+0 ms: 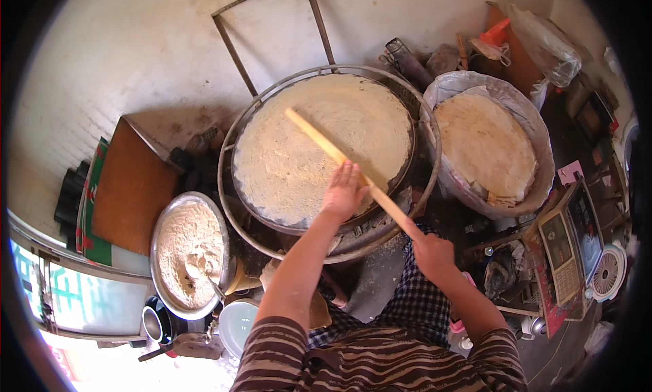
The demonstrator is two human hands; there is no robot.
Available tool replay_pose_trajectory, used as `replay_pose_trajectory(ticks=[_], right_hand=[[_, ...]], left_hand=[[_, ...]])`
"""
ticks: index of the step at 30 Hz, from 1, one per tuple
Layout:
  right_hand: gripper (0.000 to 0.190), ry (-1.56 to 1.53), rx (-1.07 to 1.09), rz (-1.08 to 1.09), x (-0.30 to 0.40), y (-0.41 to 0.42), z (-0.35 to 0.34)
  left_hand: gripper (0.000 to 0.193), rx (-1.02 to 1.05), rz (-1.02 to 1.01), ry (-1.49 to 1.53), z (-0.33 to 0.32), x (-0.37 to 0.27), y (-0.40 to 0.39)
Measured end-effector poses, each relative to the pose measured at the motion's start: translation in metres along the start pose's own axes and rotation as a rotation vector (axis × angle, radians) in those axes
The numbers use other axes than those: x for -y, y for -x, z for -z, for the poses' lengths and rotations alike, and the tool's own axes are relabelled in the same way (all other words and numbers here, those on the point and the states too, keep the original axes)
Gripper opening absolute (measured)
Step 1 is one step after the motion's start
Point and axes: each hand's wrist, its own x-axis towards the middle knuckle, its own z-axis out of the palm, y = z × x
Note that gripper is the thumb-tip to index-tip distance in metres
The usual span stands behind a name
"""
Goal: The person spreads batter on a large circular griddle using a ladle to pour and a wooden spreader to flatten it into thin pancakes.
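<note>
A large round griddle (239, 198) carries a thin spread layer of pale batter (285, 163), uneven and grainy towards the near left. Across it lies a long flat wooden scraper (316, 133), slanting from the upper left down to the right. My right hand (433, 254) is wrapped around its near end, beyond the griddle's edge. Partway along the scraper, my left hand (345, 191) rests with its fingers over the wood and its thumb on the near side. The scraper's underside is hidden.
A metal ring frame (433, 158) surrounds the griddle. On the left stands a metal basin (154, 270) of thick batter with a ladle (216, 289). At right, a plastic-lined tub (546, 163) holds stacked flatbreads (484, 142). A scale (558, 254) and small fan (608, 272) stand nearer.
</note>
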Motion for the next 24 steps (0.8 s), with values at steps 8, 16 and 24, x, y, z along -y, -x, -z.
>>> replay_pose_trajectory(ticks=[8, 16, 24], right_hand=[[0.055, -0.894, -0.027, -0.14, -0.012, 0.061, -0.008], [0.057, -1.512, 0.679, -0.388, 0.045, 0.083, -0.032], [0.057, -0.504, 0.208, 0.185, 0.045, 0.054, -0.058]], left_hand=[[0.048, -0.134, -0.145, 0.141, -0.002, -0.039, 0.021], [0.037, -0.249, -0.02, 0.106, 0.036, 0.011, 0.142], [0.045, -0.317, 0.084, -0.078, 0.024, 0.034, 0.171]])
